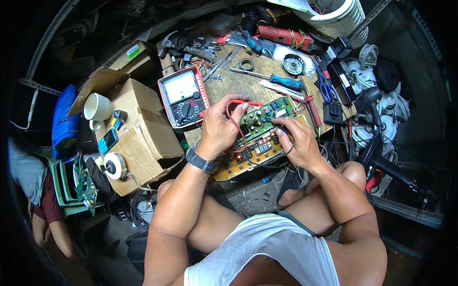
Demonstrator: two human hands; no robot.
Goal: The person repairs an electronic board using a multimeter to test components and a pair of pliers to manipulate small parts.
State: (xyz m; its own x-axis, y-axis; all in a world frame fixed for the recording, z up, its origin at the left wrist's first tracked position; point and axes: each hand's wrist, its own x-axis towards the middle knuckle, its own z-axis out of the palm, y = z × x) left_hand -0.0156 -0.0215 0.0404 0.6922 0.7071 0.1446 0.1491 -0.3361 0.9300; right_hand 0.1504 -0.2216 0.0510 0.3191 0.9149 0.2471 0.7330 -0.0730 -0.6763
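Note:
My left hand (222,121), with a watch on its wrist, pinches a red test probe (253,103) over the far left part of a green circuit board (260,123). In my right hand (303,145) is a black test probe (282,127), mostly hidden by the fingers, at the board's right side. Nearer me, against the green board, lies a tan control board (234,169) with a lit digit display (262,148) and glowing orange lights. Beyond my left hand stands an analog multimeter (185,97) in a red case. Where the probe tips touch is too small to tell.
Left of the bench, a cardboard box (143,138) carries a white mug (98,107) and a phone (108,140). A blue-handled screwdriver (286,82), a utility knife (281,89), pliers (327,88) and a red angle grinder (286,37) lie beyond the boards. Another person (36,186) is at far left.

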